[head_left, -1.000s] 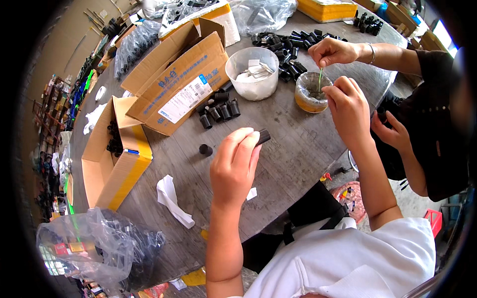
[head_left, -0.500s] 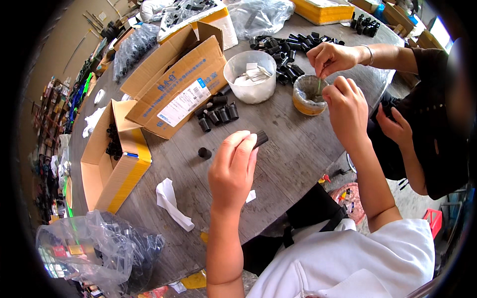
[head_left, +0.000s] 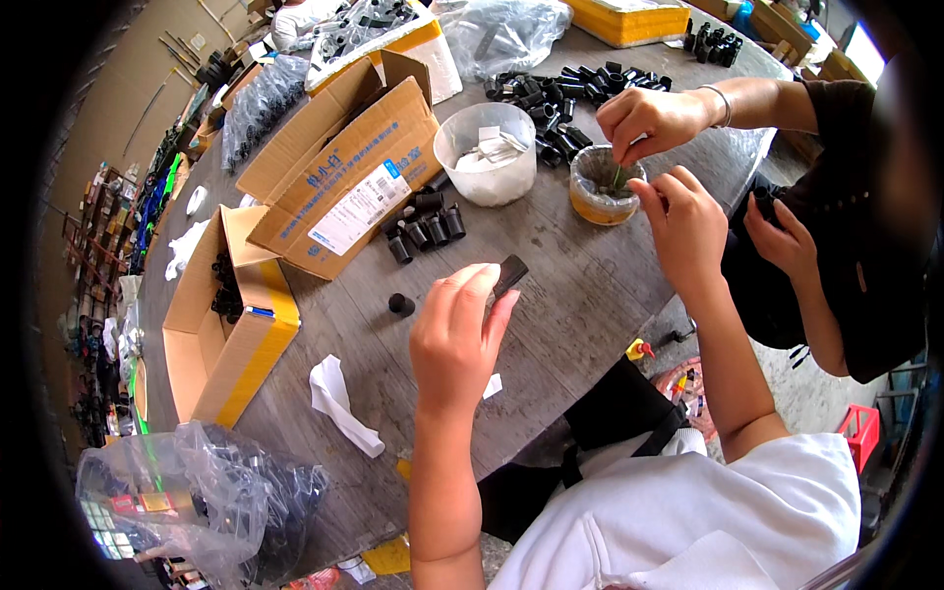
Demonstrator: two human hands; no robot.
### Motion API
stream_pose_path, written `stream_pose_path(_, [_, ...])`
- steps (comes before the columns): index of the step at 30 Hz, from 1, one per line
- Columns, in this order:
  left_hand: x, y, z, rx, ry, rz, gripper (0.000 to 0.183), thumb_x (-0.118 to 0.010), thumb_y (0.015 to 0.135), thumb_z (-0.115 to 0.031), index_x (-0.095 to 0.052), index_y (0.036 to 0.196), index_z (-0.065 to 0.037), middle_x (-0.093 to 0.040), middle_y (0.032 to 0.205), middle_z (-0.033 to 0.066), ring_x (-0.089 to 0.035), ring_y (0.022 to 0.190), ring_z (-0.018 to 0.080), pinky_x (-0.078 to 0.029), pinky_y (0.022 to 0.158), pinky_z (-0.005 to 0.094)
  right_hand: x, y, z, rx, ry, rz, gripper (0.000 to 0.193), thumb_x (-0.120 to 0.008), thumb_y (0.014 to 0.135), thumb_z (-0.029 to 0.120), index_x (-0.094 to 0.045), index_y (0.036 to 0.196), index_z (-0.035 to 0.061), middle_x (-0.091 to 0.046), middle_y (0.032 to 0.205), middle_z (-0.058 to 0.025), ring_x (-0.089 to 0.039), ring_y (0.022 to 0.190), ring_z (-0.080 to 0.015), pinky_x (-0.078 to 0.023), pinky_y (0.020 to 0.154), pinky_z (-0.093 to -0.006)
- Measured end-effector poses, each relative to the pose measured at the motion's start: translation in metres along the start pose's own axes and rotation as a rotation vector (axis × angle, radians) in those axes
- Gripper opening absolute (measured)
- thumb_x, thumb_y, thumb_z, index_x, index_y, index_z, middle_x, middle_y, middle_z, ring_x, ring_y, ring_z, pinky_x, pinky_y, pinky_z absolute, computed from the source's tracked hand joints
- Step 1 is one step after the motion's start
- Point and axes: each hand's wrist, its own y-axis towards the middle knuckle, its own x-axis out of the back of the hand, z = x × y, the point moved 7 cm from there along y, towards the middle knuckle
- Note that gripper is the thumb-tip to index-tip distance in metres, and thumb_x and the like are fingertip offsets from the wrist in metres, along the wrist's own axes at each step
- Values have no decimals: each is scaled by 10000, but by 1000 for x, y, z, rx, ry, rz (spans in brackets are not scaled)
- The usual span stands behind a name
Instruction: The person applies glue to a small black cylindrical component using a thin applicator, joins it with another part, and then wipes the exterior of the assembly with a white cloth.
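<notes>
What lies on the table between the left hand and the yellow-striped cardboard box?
A small black cylinder and, nearer the wearer, a white strip; the head view shows both.

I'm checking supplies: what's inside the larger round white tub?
The tub holds a heap of flat white pieces; whatever lies beneath the topmost ones is covered.

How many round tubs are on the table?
2: the translucent tub holding white pieces, right of the large carton, and the smaller yellowish tub just left of the wearer's right hand. Any behind the large carton would be hidden.
</notes>
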Motion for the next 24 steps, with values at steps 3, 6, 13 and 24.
stream_pose_path(3, [-1,-2,4,73,-64,-26,300,-746,723,-40,-605,987,-47,-638,948,102,-626,870,263,-516,716,312,3,-3,-11,-103,221,-12,251,-672,823,249,-629,750,13,-567,724,-68,-553,570,-211,-441,562,-319])
stream_pose_path(6, [-3,-4,11,183,-182,-48,281,-749,730,-28,-612,976,-14,-648,959,97,-636,870,206,-514,760,295,3,-5,-18,-156,396,-25,169,-684,817,157,-636,803,-4,-573,718,-65,-509,541,-160,-420,544,-279])
stream_pose_path(13, [-18,-14,27,535,-727,-88,282,-706,781,20,-555,1020,18,-628,990,100,-620,876,136,-513,781,263,-26,-17,-45,-433,816,77,167,-672,849,132,-619,880,-24,-599,730,-12,-423,575,-40,-366,523,-209])
stream_pose_path(24, [-35,-27,33,747,-1026,-77,280,-704,807,-17,-537,1028,23,-618,974,84,-591,888,109,-500,783,239,-35,-23,-53,-562,940,145,269,-626,901,236,-629,787,-7,-501,629,32,-416,593,-44,-332,529,-207])
